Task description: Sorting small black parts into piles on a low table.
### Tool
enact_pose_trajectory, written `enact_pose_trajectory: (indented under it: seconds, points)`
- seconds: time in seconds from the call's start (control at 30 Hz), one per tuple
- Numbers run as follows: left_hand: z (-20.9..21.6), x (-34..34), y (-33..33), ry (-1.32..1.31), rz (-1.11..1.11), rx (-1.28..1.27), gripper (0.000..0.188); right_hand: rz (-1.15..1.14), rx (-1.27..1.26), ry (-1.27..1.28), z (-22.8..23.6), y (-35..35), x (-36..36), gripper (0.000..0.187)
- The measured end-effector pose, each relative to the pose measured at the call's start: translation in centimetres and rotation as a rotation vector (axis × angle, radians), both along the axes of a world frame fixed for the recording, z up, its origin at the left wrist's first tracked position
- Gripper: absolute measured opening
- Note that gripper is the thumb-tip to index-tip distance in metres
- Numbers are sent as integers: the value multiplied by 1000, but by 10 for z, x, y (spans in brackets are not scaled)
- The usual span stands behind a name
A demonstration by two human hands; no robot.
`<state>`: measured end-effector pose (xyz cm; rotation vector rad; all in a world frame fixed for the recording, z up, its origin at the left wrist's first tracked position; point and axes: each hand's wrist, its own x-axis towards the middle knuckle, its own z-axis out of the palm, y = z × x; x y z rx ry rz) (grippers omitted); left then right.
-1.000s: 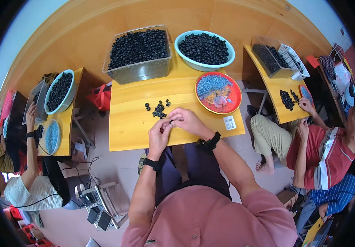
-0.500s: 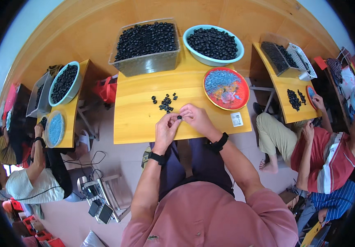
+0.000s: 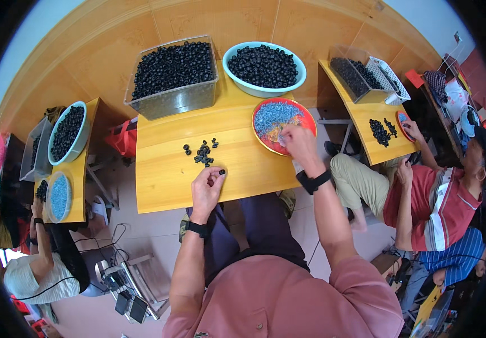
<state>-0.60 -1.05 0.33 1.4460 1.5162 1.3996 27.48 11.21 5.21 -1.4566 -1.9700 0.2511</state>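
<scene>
My left hand (image 3: 205, 190) pinches a small black ring-shaped part (image 3: 222, 172) between thumb and fingertips, near the table's front edge. Just beyond it a loose cluster of the same black parts (image 3: 203, 153) lies on the yellow table (image 3: 164, 186). Over the near right side of a round red tray (image 3: 309, 119) is my right hand (image 3: 299, 143), its fingers bent down and pressed together. Many small blue pieces (image 3: 274, 117) cover the tray's far left half. Whether the right fingers hold one of them is too small to tell.
At the back of the table stand a clear bin (image 3: 169, 101) and a light-blue basin (image 3: 265, 90), both heaped with black parts. Side tables (image 3: 361, 132) hold similar parts, with people seated at them. A metal-framed stool (image 3: 141, 281) with cables stands on the floor, left.
My right hand has left the black part and moved right to the red tray. The left hand keeps hold of the part. The whole view has shifted slightly.
</scene>
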Motion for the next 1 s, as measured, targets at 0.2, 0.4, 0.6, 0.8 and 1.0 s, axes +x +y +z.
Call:
enact_pose_trajectory:
  seconds: [0.2, 0.4, 0.6, 0.8, 1.0]
  points:
    - [-2, -5, -1, 38, 7, -3, 18, -134, -188, -209, 10, 24, 25, 15]
    - [-5, -4, -1, 38, 6, -17, 18, -95, -293, -317, -5, 32, 24, 16]
    - [-6, -5, -1, 13, 4, -20, 18, -97, -238, -288, -13, 34, 25, 18]
    - [-5, -5, 1, 36, 5, -26, 14, -91, -197, -278, -12, 33, 25, 14]
    - [-18, -10, 2, -57, 43, -21, 16, 24, -168, 38, 15, -3, -10, 16]
